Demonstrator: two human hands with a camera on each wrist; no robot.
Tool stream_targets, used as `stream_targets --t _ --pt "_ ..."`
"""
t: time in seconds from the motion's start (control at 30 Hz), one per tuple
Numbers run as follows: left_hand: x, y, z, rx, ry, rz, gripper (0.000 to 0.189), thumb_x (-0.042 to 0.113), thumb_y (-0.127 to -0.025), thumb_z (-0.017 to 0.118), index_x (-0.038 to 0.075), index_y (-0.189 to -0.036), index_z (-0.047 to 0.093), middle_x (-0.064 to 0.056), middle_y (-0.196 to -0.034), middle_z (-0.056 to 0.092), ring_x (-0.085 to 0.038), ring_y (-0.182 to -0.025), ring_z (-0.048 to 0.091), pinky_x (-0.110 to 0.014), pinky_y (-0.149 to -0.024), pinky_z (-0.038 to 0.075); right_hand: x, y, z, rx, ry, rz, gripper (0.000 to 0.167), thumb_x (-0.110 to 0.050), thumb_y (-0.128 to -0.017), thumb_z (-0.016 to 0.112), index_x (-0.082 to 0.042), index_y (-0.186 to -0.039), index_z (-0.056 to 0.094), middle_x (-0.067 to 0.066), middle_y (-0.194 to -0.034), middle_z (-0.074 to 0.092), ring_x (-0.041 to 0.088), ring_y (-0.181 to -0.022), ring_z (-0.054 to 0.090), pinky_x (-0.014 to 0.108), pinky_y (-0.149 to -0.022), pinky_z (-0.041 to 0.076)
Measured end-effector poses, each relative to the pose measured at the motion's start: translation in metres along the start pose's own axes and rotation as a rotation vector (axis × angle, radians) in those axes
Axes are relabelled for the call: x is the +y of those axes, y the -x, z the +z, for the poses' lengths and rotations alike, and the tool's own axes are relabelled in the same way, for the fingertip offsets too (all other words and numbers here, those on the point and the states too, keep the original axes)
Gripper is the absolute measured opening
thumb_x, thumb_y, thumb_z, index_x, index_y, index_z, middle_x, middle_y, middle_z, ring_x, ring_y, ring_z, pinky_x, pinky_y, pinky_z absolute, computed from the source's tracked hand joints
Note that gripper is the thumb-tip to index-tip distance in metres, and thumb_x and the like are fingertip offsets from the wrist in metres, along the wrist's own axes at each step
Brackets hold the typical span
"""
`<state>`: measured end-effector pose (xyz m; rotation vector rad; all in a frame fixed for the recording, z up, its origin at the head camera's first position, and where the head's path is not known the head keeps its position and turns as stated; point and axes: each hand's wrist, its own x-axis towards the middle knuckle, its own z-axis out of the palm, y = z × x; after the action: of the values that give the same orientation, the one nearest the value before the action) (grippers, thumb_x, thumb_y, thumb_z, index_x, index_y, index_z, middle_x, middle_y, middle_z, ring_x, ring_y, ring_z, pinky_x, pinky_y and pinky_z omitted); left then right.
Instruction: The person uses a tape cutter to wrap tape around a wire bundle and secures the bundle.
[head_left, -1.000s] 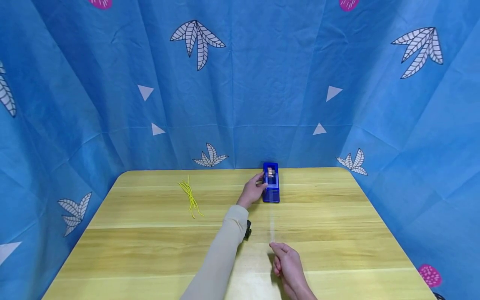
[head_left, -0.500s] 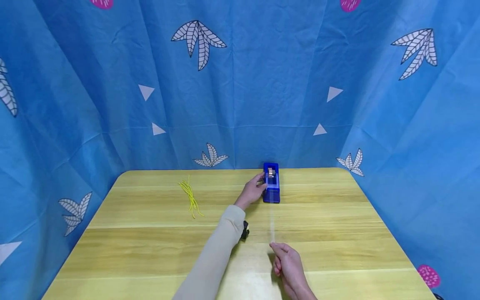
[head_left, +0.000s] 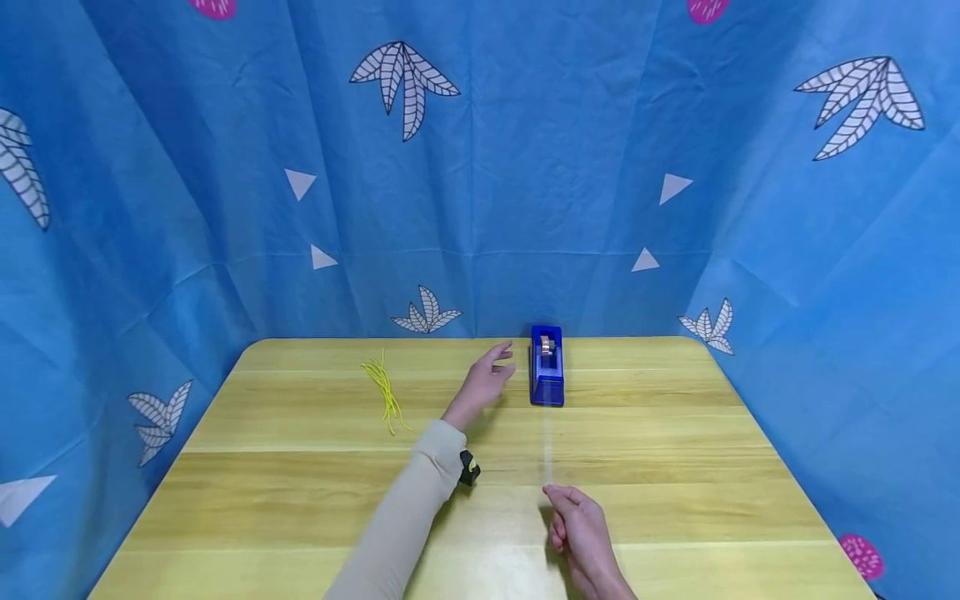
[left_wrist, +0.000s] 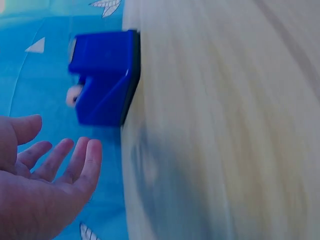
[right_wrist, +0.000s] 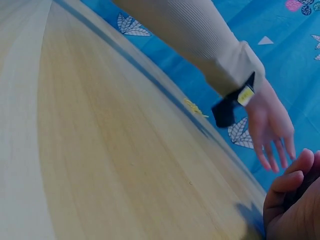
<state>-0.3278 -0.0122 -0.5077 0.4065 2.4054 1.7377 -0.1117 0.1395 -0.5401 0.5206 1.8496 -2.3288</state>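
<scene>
A blue tape dispenser (head_left: 547,367) with a small tape roll stands at the back of the table. From its front a clear strip of tape (head_left: 547,446) stretches toward the person. The right hand (head_left: 581,533) pinches the free end of that strip between thumb and finger, its other fingers curled. To the left of the dispenser, apart from it, the left hand (head_left: 483,382) hovers with its fingers spread and nothing in them. In the left wrist view the dispenser (left_wrist: 105,77) lies beyond the loose fingers. The right wrist view shows the right hand's curled fingers (right_wrist: 282,187) but not the tape.
A loose bunch of yellow strings (head_left: 386,392) lies on the wooden table (head_left: 285,500), left of the left arm. A blue patterned curtain (head_left: 555,167) hangs behind and along both sides of the table. A black wrist camera (head_left: 469,468) sits at the left cuff.
The left hand has let go of the tape dispenser and drawn back to the left. The right hand keeps its pinch on the tape, and the dispenser stays in place.
</scene>
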Motion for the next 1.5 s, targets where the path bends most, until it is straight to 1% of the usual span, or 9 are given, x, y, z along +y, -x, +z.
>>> stream_targets --t 0.2,0.33,0.43,0.63,0.87,1.03,1.17,1.33,1.5 --pt "-0.001 0.011 -0.036 0.030 -0.006 -0.009 0.053 0.022 -0.110 0.053 0.023 -0.161 0.038 -0.011 -0.158 0.049 -0.036 -0.137 0.052 -0.051 -0.099 0.055 -0.001 -0.001 -0.002 0.000 -0.001 0.001 0.027 -0.016 -0.105 0.057 0.007 -0.119 0.059 -0.011 -0.056 0.041 0.003 -0.048 0.039 0.016 -0.046 0.035" --pt "-0.006 0.016 -0.062 0.054 -0.006 -0.012 0.053 0.021 -0.110 0.052 0.021 -0.161 0.037 -0.014 -0.158 0.047 -0.038 -0.137 0.051 -0.055 -0.102 0.052 -0.001 -0.001 -0.003 -0.001 0.006 -0.002 0.028 -0.015 -0.105 0.056 0.008 -0.120 0.058 -0.011 -0.057 0.041 0.003 -0.048 0.039 0.016 -0.047 0.035" --pt "-0.012 0.018 -0.081 0.068 -0.038 -0.013 0.053 0.020 -0.110 0.051 0.019 -0.161 0.036 -0.017 -0.159 0.046 -0.039 -0.138 0.049 -0.055 -0.106 0.050 -0.001 -0.001 -0.003 -0.003 0.006 -0.004 0.028 -0.014 -0.105 0.055 0.008 -0.121 0.058 -0.011 -0.057 0.041 0.003 -0.048 0.040 0.016 -0.047 0.036" --pt "-0.031 0.025 -0.117 0.094 -0.108 -0.062 0.053 0.021 -0.111 0.050 0.017 -0.162 0.035 -0.018 -0.159 0.045 -0.041 -0.141 0.046 -0.054 -0.113 0.045 -0.002 -0.001 -0.003 -0.007 0.001 -0.003 0.028 -0.015 -0.105 0.055 0.008 -0.121 0.057 -0.011 -0.057 0.041 0.003 -0.048 0.040 0.016 -0.047 0.036" --pt "-0.043 0.033 -0.154 0.086 -0.117 -0.077 0.052 0.019 -0.112 0.045 0.009 -0.162 0.033 -0.023 -0.158 0.045 -0.042 -0.144 0.042 -0.057 -0.117 0.039 -0.001 -0.001 -0.002 -0.009 -0.013 0.002 0.028 -0.016 -0.105 0.056 0.007 -0.122 0.057 -0.011 -0.057 0.041 0.003 -0.048 0.040 0.016 -0.047 0.036" --pt "-0.063 0.034 -0.171 0.084 -0.196 -0.129 0.053 0.030 -0.113 0.043 0.010 -0.161 0.034 -0.021 -0.153 0.050 -0.040 -0.144 0.045 -0.057 -0.122 0.034 -0.001 -0.001 -0.001 -0.005 -0.015 0.005 0.027 -0.015 -0.105 0.056 0.007 -0.121 0.058 -0.011 -0.057 0.040 0.003 -0.048 0.039 0.017 -0.047 0.035" --pt "-0.073 0.037 -0.180 0.075 -0.238 -0.155 0.053 0.030 -0.114 0.040 0.008 -0.161 0.033 -0.024 -0.151 0.052 -0.042 -0.143 0.047 -0.057 -0.123 0.033 -0.001 -0.001 -0.001 -0.006 -0.012 0.005 0.027 -0.014 -0.105 0.056 0.007 -0.121 0.058 -0.010 -0.057 0.040 0.003 -0.048 0.039 0.017 -0.047 0.035" --pt "-0.076 0.041 -0.189 0.091 -0.254 -0.169 0.051 0.026 -0.114 0.040 0.005 -0.160 0.035 -0.026 -0.148 0.054 -0.043 -0.141 0.049 -0.059 -0.121 0.034 -0.001 -0.001 -0.001 -0.012 -0.009 0.001 0.028 -0.016 -0.105 0.057 0.007 -0.121 0.057 -0.011 -0.057 0.040 0.003 -0.048 0.039 0.016 -0.046 0.035" --pt "-0.075 0.044 -0.192 0.092 -0.281 -0.177 0.048 0.021 -0.114 0.038 0.004 -0.159 0.036 -0.026 -0.148 0.055 -0.043 -0.140 0.050 -0.058 -0.120 0.036 -0.001 -0.002 -0.001 -0.007 -0.011 -0.002 0.027 -0.015 -0.105 0.056 0.007 -0.119 0.057 -0.011 -0.056 0.040 0.003 -0.047 0.039 0.017 -0.046 0.035"
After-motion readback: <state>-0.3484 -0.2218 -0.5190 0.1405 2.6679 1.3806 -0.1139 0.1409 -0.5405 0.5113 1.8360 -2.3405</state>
